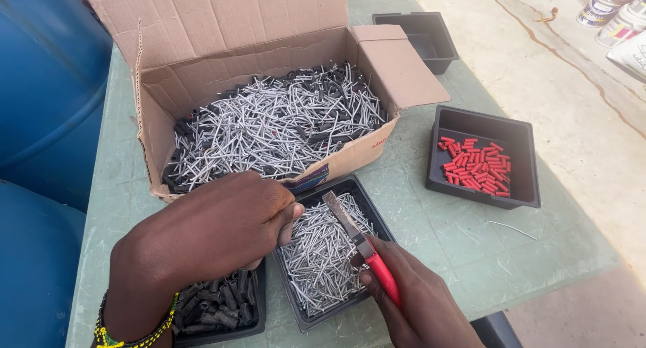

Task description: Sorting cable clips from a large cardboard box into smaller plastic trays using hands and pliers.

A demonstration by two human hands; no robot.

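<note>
My left hand (208,234) is closed, fingers pinched at its right side over the near edge of the cardboard box (202,45); what it pinches is hidden. My right hand (417,301) grips red-handled pliers (360,240), whose metal jaws point up-left over a black tray of bare metal pins (323,254). The box holds a heap of metal pins with black sleeves (276,126). A black tray of black sleeves (219,304) lies under my left wrist.
A black tray with red sleeves (481,163) sits at the right on the green table (437,234). An empty black tray (420,39) stands at the back. Blue drums (40,119) are at the left. Paint cans (612,12) stand on the concrete floor. A loose pin (511,229) lies on the table.
</note>
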